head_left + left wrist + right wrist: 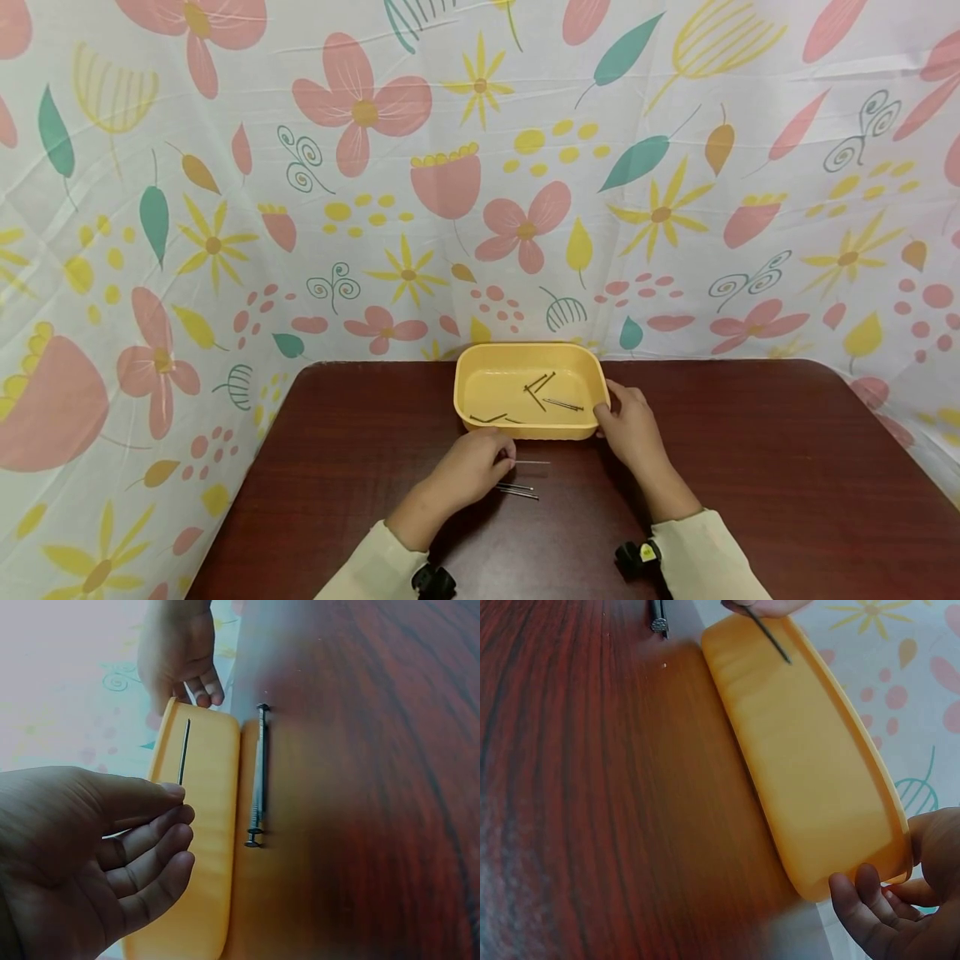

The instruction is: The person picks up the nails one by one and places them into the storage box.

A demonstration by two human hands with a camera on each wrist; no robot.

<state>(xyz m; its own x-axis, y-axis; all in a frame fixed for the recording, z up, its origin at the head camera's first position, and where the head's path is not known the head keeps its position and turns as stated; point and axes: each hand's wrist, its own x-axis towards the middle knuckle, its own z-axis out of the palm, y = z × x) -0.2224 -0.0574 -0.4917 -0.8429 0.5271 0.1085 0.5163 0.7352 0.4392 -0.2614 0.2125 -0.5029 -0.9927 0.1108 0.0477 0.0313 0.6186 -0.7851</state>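
Note:
Between thumb and fingertip, my left hand (468, 467) pinches a thin metal nail (184, 750), which points away to the right, just in front of the yellow plastic tray (528, 432). My right hand (632, 427) grips the tray's right end, thumb at the rim and fingers around the outside. Inside the tray lie several loose nails (562, 405), scattered across its bottom. More nails (259, 776) rest side by side on the tabletop, below the left hand and close to the tray's near wall.
The dark red wood-grain table (360, 442) carries the tray near its back edge. Behind it and along the left hangs a white cloth (420, 242) printed with flowers and leaves. Black wrist cameras (637, 557) sit at both sleeves.

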